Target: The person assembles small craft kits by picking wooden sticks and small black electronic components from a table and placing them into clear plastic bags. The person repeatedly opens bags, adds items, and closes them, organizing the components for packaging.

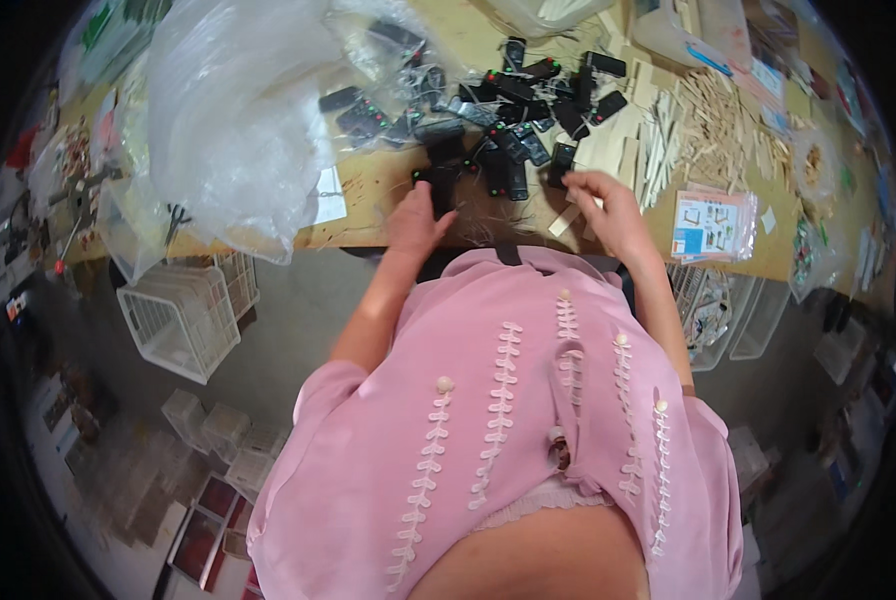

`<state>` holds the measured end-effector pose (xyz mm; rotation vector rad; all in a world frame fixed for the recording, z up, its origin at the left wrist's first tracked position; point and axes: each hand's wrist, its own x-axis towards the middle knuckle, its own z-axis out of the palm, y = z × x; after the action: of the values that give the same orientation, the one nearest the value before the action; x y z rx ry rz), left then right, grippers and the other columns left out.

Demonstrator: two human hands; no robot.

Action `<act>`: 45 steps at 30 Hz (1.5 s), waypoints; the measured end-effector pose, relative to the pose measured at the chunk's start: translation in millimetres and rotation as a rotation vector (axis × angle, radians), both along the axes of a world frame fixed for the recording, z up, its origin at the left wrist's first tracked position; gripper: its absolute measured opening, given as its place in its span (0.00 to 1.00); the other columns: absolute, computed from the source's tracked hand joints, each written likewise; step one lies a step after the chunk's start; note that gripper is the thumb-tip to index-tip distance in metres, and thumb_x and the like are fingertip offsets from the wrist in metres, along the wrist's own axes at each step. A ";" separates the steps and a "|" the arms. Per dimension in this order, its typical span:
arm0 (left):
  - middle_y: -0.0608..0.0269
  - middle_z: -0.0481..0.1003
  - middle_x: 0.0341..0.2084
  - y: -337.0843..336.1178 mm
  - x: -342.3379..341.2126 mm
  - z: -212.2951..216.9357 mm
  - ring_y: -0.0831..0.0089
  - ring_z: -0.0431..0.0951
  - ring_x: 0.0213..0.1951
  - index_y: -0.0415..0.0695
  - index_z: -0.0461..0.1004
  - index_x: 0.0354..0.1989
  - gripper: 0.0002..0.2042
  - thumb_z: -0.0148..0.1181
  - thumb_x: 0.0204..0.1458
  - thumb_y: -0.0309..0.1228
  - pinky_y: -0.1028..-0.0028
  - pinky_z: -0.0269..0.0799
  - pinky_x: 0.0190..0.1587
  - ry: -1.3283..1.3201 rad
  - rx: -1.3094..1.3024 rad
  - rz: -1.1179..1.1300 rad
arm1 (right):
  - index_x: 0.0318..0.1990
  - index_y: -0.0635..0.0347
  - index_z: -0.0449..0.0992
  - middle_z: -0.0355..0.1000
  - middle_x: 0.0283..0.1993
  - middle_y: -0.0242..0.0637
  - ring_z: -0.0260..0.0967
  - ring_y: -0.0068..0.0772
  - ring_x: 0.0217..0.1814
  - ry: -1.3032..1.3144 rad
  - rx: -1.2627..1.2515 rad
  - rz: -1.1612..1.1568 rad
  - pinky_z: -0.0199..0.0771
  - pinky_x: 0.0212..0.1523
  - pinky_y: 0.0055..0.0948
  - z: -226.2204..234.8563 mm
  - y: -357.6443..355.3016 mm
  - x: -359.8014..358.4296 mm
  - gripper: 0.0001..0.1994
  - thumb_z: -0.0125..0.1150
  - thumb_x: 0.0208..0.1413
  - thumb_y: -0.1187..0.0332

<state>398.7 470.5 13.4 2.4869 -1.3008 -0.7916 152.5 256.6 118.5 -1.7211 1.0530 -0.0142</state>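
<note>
At the table's near edge, my left hand point(420, 218) is closed around a dark black piece point(436, 188), with the thumb lying along its left side. A green spot shows at that piece's upper left. To the right, my right hand point(613, 212) pinches at the lower end of a small black box point(562, 160). Its fingertips partly hide the contact. Between and beyond both hands lies a loose heap of small black plastic boxes point(513, 110) with thin wires and red and green spots. Fine wire strands point(483, 225) are scattered on the tabletop between my hands.
Large clear plastic bags point(233, 110) fill the left side. Thin wooden sticks point(708, 120) and pale strips point(658, 150) are piled on the right, near a printed packet point(708, 225). Scissors point(178, 218) lie by the left edge. White baskets point(183, 310) stand below the table.
</note>
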 end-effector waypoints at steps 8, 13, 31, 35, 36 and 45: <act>0.50 0.80 0.33 -88.7 -20.4 6.7 0.55 0.83 0.33 0.40 0.70 0.50 0.23 0.72 0.53 0.40 0.60 0.78 0.37 0.244 -0.495 0.152 | 0.46 0.64 0.80 0.78 0.48 0.51 0.76 0.57 0.50 0.005 -0.110 0.253 0.75 0.52 0.42 -6.3 0.7 -26.1 0.10 0.58 0.59 0.73; 0.62 0.79 0.29 -132.9 -30.2 92.3 0.73 0.79 0.28 0.39 0.71 0.53 0.22 0.73 0.53 0.31 0.72 0.75 0.33 0.436 -0.627 0.261 | 0.41 0.63 0.78 0.77 0.44 0.49 0.74 0.55 0.50 -0.053 -0.195 0.264 0.75 0.51 0.45 -40.9 -4.0 -65.4 0.07 0.59 0.59 0.70; 0.55 0.79 0.37 -116.0 -231.3 -3.1 0.51 0.80 0.41 0.47 0.77 0.48 0.11 0.61 0.57 0.26 0.58 0.77 0.43 0.518 -0.322 -0.730 | 0.39 0.57 0.80 0.77 0.36 0.44 0.75 0.53 0.44 0.103 -0.602 -0.208 0.75 0.46 0.49 -96.6 -50.2 -258.6 0.06 0.59 0.57 0.70; 0.55 0.80 0.36 -138.0 -237.2 -1.6 0.53 0.81 0.41 0.49 0.78 0.44 0.08 0.60 0.56 0.26 0.58 0.77 0.42 0.507 -0.276 -0.832 | 0.43 0.56 0.80 0.75 0.45 0.47 0.73 0.55 0.51 0.400 -0.671 -0.628 0.74 0.50 0.50 -110.9 -94.9 -326.9 0.11 0.65 0.56 0.62; 0.55 0.80 0.36 -140.4 -238.3 0.1 0.52 0.81 0.41 0.48 0.79 0.44 0.08 0.60 0.56 0.26 0.58 0.77 0.43 0.491 -0.278 -0.822 | 0.45 0.55 0.79 0.75 0.47 0.48 0.73 0.55 0.53 0.483 -0.715 -0.668 0.74 0.52 0.49 -108.5 -103.7 -336.9 0.14 0.67 0.55 0.60; 0.53 0.80 0.39 -100.1 -239.4 -13.6 0.50 0.80 0.44 0.46 0.80 0.44 0.09 0.57 0.58 0.28 0.56 0.77 0.47 0.497 -0.279 -0.674 | 0.47 0.63 0.76 0.73 0.50 0.54 0.71 0.59 0.56 0.656 -0.649 -0.490 0.74 0.54 0.51 -125.1 -129.2 -361.7 0.29 0.77 0.45 0.51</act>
<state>159.3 370.4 -0.2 1.4865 -1.8834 -1.1659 -209.1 127.4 -6.6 -2.0392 2.1206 -0.1197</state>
